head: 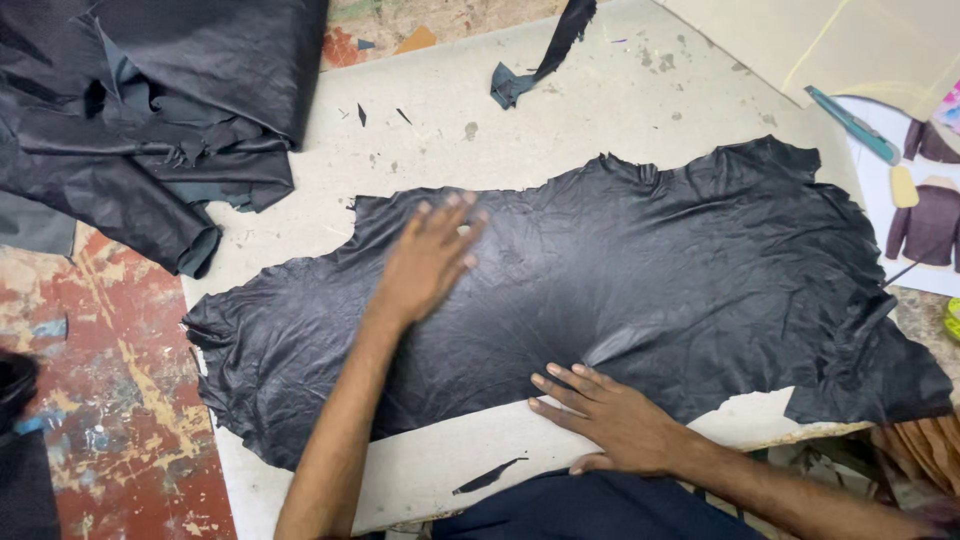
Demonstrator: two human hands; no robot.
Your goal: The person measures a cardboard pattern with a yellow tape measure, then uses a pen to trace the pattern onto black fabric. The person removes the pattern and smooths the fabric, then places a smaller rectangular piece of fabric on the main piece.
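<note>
A large black leather hide lies spread flat on a pale worn board, wrinkled, with ragged edges. My left hand rests palm down on the hide's left half, fingers spread and slightly blurred. My right hand lies flat at the hide's near edge, fingertips on the leather, palm on the bare board. Neither hand holds anything.
A pile of folded black leather sits at the upper left, overhanging the board. A black scrap strip lies at the top. At the right are a teal utility knife and a paper with jacket pictures. A paint-stained red floor lies left.
</note>
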